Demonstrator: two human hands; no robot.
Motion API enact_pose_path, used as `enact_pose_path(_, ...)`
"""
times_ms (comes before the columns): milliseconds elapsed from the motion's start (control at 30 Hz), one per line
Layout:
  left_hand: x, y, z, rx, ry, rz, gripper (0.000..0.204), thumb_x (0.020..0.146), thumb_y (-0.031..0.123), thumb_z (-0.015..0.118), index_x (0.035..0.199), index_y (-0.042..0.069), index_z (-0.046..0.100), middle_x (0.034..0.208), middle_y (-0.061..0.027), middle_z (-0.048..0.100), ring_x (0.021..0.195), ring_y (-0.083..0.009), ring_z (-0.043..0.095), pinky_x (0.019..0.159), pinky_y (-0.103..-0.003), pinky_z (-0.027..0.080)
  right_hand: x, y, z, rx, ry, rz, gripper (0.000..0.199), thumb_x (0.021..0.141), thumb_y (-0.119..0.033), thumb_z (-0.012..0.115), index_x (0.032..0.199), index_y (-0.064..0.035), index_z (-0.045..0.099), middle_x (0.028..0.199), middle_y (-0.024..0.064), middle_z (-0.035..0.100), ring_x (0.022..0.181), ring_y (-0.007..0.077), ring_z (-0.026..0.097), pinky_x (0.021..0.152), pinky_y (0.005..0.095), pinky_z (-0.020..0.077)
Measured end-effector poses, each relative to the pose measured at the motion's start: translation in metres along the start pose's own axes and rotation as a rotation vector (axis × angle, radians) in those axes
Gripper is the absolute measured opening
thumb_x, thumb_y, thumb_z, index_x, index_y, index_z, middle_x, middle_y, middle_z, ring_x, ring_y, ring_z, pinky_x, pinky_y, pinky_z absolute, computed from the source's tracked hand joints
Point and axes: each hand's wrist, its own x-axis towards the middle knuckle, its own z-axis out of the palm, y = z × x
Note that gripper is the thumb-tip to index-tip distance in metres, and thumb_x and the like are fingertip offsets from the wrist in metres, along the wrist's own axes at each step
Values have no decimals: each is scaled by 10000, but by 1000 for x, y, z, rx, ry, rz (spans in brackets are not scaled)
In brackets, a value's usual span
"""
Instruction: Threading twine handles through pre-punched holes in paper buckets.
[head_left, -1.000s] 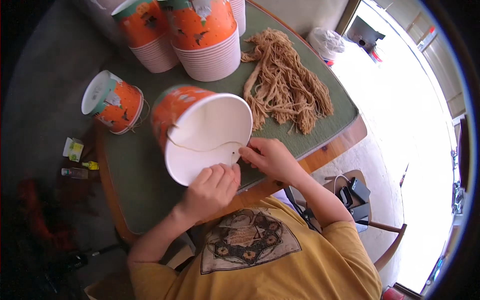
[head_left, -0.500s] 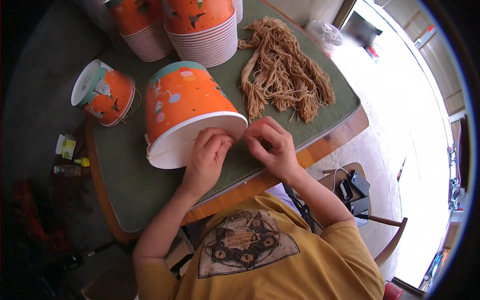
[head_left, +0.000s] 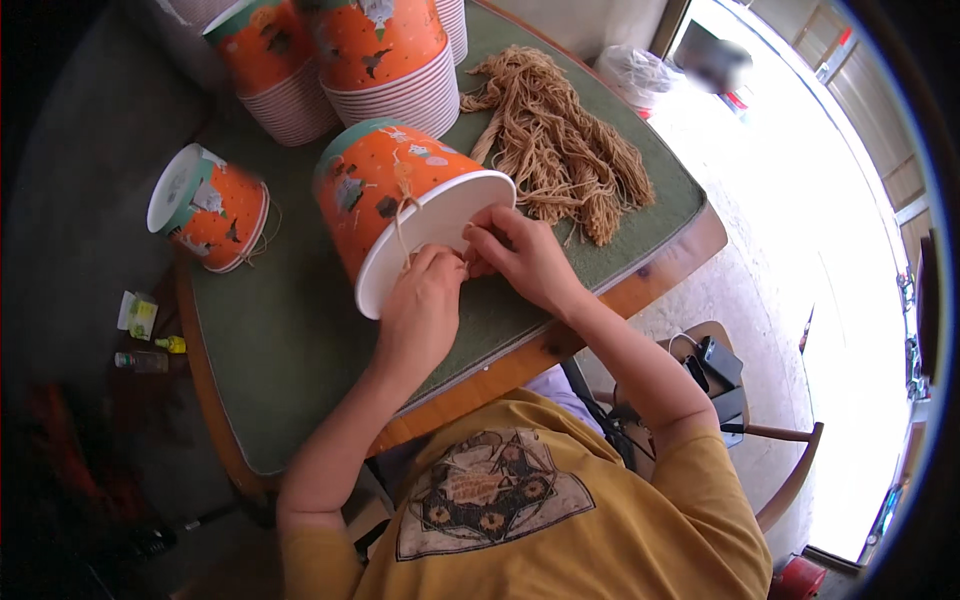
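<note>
An orange paper bucket (head_left: 385, 190) with a teal base band and Halloween-like figures lies tilted on the green table mat, its white-rimmed mouth towards me. A tan string (head_left: 403, 232) loops from its side over the rim to my left hand (head_left: 422, 300), whose fingers are closed on it in front of the opening. My right hand (head_left: 520, 258) is at the right part of the mouth, thumb and fingers pinched close to the left fingertips. A short bit of string seems to lie between both hands, mostly hidden by the fingers.
A bundle of tan strings (head_left: 565, 140) lies at the back right. Stacks of orange buckets (head_left: 385, 60) stand behind. A single bucket (head_left: 215, 210) with a string handle is at the left edge. A chair (head_left: 735, 400) carrying dark devices stands right of the table (head_left: 640, 290).
The bucket has turned, bringing its string attachment from the left side to the front near my left hand. My hands have come closer together, and the right has moved into the mouth.
</note>
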Motion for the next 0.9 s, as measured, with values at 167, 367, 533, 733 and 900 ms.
enact_pose_path(167,23,1,-14,57,-115,-226,165,947,128,504,903,0,599,924,-191,636,920,-385,603,791,-481,469,23,-11,-3,-15,-131,110,181,994,-183,552,995,-6,591,815,39,679,631,80,616,573,229,502)
enact_pose_path(367,-19,-14,-47,44,-103,-428,131,947,118,513,943,19,600,938,-179,658,911,-373,625,789,-468,481,32,-15,31,64,-439,80,161,992,-172,566,1003,-15,596,857,35,696,690,77,630,608,234,535)
enact_pose_path(533,-23,-13,-61,-45,90,-670,93,931,90,547,984,24,584,981,-176,669,950,-353,637,810,-451,486,53,-25,66,-193,-363,-447,137,925,-123,624,999,-10,600,890,103,669,711,191,665,647,301,545)
enact_pose_path(733,-13,-38,-43,4,210,-646,81,891,71,609,945,13,590,944,-163,657,919,-352,630,784,-453,486,56,-28,57,-179,-390,-414,138,873,-122,648,954,-19,606,932,152,637,818,321,668,733,395,551)
enact_pose_path(900,-5,-50,-28,161,227,-399,75,856,36,634,922,7,613,910,-144,622,899,-364,599,766,-455,480,60,-8,53,-76,-335,-489,135,869,-121,653,970,-35,624,906,131,629,835,327,661,737,394,546)
